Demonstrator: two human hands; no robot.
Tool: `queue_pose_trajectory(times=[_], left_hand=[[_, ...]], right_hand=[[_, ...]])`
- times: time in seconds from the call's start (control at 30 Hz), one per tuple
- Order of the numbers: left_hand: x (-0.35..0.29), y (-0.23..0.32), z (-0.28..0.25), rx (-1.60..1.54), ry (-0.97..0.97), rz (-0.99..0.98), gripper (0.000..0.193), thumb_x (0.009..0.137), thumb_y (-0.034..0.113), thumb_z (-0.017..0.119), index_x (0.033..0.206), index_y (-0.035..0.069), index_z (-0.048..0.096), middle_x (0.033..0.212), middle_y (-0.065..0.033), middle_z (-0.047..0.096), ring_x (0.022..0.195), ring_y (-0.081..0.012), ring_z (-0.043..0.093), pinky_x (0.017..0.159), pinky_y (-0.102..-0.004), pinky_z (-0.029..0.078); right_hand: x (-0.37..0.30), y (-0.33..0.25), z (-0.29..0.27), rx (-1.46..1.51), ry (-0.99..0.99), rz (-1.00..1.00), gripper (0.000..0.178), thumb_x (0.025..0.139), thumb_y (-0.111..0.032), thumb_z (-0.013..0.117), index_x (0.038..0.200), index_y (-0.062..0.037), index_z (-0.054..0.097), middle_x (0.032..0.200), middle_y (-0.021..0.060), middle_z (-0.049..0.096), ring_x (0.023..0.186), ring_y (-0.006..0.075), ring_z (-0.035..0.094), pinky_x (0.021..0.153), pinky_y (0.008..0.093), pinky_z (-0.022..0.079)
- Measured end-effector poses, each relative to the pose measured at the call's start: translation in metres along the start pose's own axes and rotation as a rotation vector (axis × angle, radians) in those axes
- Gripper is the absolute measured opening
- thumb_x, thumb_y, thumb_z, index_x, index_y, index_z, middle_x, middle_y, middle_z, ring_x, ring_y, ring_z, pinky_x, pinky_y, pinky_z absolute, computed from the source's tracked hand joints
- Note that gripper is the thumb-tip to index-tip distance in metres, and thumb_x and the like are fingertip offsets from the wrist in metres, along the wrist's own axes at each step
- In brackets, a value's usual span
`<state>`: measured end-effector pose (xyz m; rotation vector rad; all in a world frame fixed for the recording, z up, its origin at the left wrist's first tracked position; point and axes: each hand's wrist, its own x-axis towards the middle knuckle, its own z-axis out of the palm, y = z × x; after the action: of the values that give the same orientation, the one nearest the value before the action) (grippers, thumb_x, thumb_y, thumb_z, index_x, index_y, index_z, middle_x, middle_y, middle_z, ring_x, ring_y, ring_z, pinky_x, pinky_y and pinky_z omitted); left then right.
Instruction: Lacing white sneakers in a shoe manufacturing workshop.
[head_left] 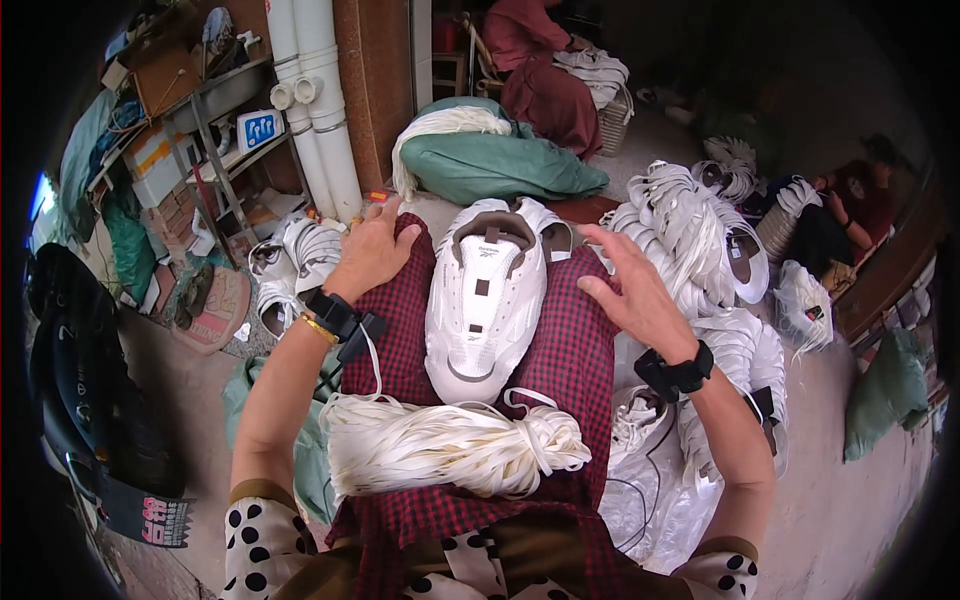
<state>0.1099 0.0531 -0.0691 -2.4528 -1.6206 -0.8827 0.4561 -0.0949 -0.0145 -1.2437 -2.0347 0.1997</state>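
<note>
A white shoe upper with a dark brown lining lies toe toward me across my lap, on a red-and-black checked cloth. Its lace holes look unlaced. Behind its collar sits part of another white upper. Nearer my body rests a tied bundle of cream-white shoelaces. My left hand is over the left knee, fingers stretched forward, holding nothing visible. On the other side my right hand hovers by the right knee, fingers spread, beside the upper. Both wrists wear black bands.
Stacked white shoe uppers stand at the right, more uppers at the left. Ahead lies a green sack with laces on it. Two people sit farther off. White pipes and a cluttered shelf stand at the far left.
</note>
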Motion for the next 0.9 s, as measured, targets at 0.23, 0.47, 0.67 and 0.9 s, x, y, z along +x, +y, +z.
queue_pose_trajectory(times=[0.23, 0.47, 0.67, 0.9], left_hand=[[0.013, -0.014, 0.009, -0.352, -0.062, -0.169, 0.025, 0.082, 0.021, 0.073, 0.080, -0.004, 0.070, 0.082, -0.0219, 0.070, 0.080, -0.0382, 0.069, 0.074, -0.0444, 0.054], [-0.006, -0.070, 0.005, -0.195, 0.000, -0.210, 0.018, 0.083, 0.015, 0.073, 0.085, -0.002, 0.068, 0.071, -0.0185, 0.067, 0.068, -0.0296, 0.066, 0.065, -0.0413, 0.051], [-0.043, 0.011, -0.043, -0.423, 0.196, 0.047, 0.022, 0.088, 0.016, 0.071, 0.103, 0.001, 0.066, 0.088, -0.0124, 0.067, 0.075, -0.0179, 0.061, 0.070, -0.0326, 0.050], [-0.145, 0.064, -0.081, -0.560, -0.450, 0.153, 0.013, 0.093, 0.012, 0.065, 0.091, -0.001, 0.068, 0.086, -0.0060, 0.067, 0.074, -0.0141, 0.059, 0.066, -0.0287, 0.048]], right_hand=[[0.012, -0.012, 0.054, -0.190, -0.245, -0.200, 0.071, 0.079, -0.015, 0.077, 0.143, -0.0150, 0.046, 0.148, 0.0211, 0.035, 0.128, 0.0424, 0.043, 0.109, 0.0473, 0.038], [0.010, -0.010, 0.063, -0.099, -0.225, -0.195, 0.070, 0.077, -0.012, 0.077, 0.141, -0.0165, 0.051, 0.148, 0.0183, 0.038, 0.132, 0.0405, 0.042, 0.111, 0.0457, 0.037], [-0.012, -0.022, 0.046, 0.225, -0.060, 0.009, 0.039, 0.083, -0.004, 0.068, 0.121, -0.0052, 0.059, 0.122, 0.0129, 0.056, 0.103, 0.0228, 0.063, 0.075, 0.0326, 0.056], [-0.069, -0.041, 0.052, 0.141, -0.537, -0.020, 0.017, 0.084, -0.008, 0.067, 0.099, -0.0001, 0.066, 0.087, 0.0127, 0.067, 0.080, 0.0274, 0.065, 0.069, 0.0380, 0.050]])
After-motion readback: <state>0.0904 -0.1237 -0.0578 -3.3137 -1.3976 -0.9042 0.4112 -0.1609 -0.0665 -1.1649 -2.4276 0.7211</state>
